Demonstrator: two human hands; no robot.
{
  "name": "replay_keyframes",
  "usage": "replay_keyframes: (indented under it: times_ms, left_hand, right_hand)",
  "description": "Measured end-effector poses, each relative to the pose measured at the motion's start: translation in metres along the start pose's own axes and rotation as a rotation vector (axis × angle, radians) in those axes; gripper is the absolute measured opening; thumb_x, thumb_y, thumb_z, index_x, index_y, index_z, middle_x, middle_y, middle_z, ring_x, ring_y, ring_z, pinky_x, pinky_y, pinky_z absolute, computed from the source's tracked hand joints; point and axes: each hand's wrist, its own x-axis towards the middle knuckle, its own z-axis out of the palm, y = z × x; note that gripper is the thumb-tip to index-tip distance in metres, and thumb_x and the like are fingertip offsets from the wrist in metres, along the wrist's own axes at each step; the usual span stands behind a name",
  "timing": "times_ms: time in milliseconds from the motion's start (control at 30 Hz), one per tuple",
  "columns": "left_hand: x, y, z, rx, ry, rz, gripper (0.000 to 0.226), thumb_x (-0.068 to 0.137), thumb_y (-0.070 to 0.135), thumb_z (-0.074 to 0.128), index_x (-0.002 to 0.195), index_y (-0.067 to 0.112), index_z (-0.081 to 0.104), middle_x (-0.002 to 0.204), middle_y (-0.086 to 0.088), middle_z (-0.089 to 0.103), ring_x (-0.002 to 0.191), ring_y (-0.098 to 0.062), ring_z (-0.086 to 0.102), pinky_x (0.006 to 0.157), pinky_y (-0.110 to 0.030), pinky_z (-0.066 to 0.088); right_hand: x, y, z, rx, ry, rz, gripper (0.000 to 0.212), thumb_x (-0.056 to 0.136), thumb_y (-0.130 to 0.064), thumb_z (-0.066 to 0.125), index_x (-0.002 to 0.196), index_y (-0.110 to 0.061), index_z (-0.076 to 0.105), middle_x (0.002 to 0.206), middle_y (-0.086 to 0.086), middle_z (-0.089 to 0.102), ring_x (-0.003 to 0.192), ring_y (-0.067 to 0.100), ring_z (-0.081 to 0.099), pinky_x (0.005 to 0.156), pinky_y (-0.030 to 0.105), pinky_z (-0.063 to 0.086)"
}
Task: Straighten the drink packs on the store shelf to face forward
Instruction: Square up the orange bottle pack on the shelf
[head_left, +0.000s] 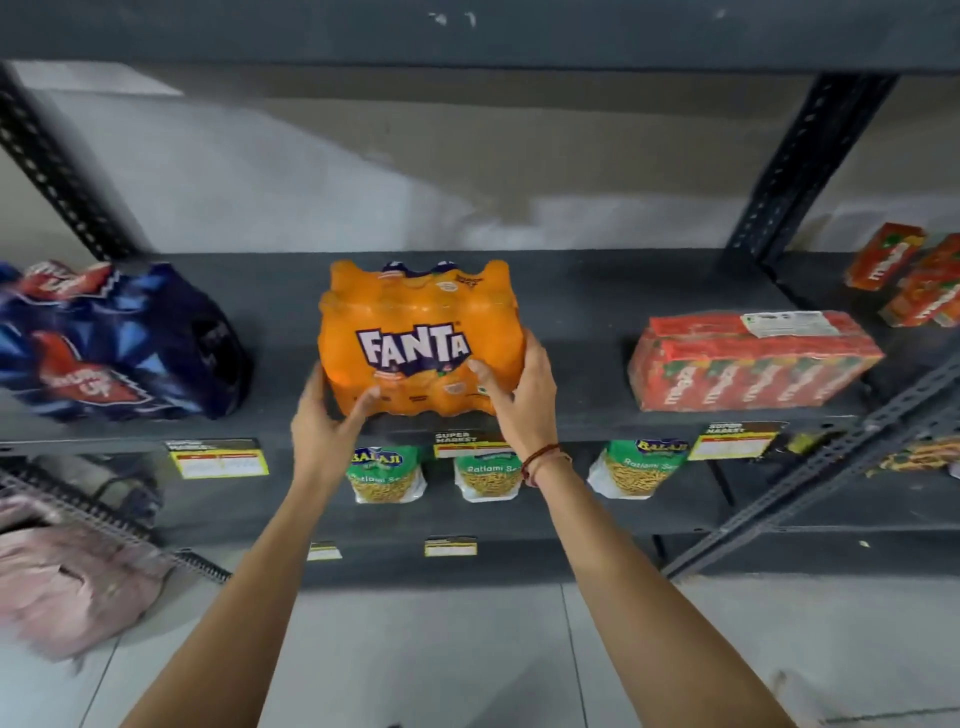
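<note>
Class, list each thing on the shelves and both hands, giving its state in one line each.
Fanta pack: upright, logo forward, held.
Left hand: gripping its lower left corner.
Right hand: gripping its lower right side.
Blue pack: turned askew.
Red carton pack: angled, untouched.
Snack bags: upright on lower shelf.

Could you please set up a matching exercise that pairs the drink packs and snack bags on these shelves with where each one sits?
Column one:
1. orange shrink-wrapped Fanta bottle pack
2. dark blue shrink-wrapped Thums Up pack
3. red shrink-wrapped juice carton pack
4. green and white Balaji snack bags

Column two:
A. lower shelf, under the price tags
B. left end of the dark metal shelf
C. between the left hand and right hand
D. right of centre, turned at an angle

Pairs: 1-C, 2-B, 3-D, 4-A
</note>
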Motion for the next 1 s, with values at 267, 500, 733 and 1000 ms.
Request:
replay_keyframes:
  times_ms: [267, 500, 733, 1000]
  left_hand:
    - [0.002, -0.005, 0.013, -0.035, 0.013, -0.011, 0.062, 0.084, 0.031, 0.068, 0.137, 0.014, 0.041, 0.130, -0.007, 0.059, 0.112, -0.020, 0.058, 0.086, -0.026, 0.047]
    - [-0.006, 0.004, 0.037, 0.008, 0.025, -0.009, 0.065, 0.082, 0.037, 0.068, 0.136, 0.014, 0.042, 0.130, -0.009, 0.060, 0.113, -0.026, 0.060, 0.092, -0.039, 0.050]
    - [-0.006, 0.009, 0.046, 0.026, 0.033, -0.013, 0.067, 0.081, 0.037, 0.068, 0.137, 0.013, 0.041, 0.132, -0.010, 0.058, 0.115, -0.028, 0.059, 0.093, -0.040, 0.049]
    - [-0.005, 0.008, 0.046, 0.023, 0.024, -0.029, 0.070, 0.078, 0.040, 0.070, 0.137, 0.013, 0.041, 0.134, -0.010, 0.057, 0.117, -0.029, 0.058, 0.096, -0.043, 0.048]
  right_hand:
    - [0.008, 0.007, -0.016, -0.112, -0.011, 0.006, 0.074, 0.077, -0.054, 0.059, 0.134, -0.013, 0.037, 0.134, 0.011, 0.051, 0.119, 0.027, 0.054, 0.093, 0.039, 0.050]
    - [0.008, 0.014, -0.043, -0.108, 0.010, 0.050, 0.096, 0.062, -0.077, 0.046, 0.135, -0.016, 0.035, 0.135, 0.010, 0.051, 0.120, 0.027, 0.053, 0.095, 0.042, 0.050]
    - [0.014, 0.011, -0.055, -0.093, -0.031, 0.106, 0.082, 0.070, -0.055, 0.059, 0.137, -0.014, 0.033, 0.137, 0.012, 0.049, 0.122, 0.029, 0.052, 0.096, 0.045, 0.050]
    - [0.013, 0.011, -0.054, -0.094, -0.004, 0.117, 0.068, 0.082, -0.035, 0.065, 0.137, -0.013, 0.033, 0.138, 0.012, 0.049, 0.122, 0.029, 0.052, 0.096, 0.046, 0.050]
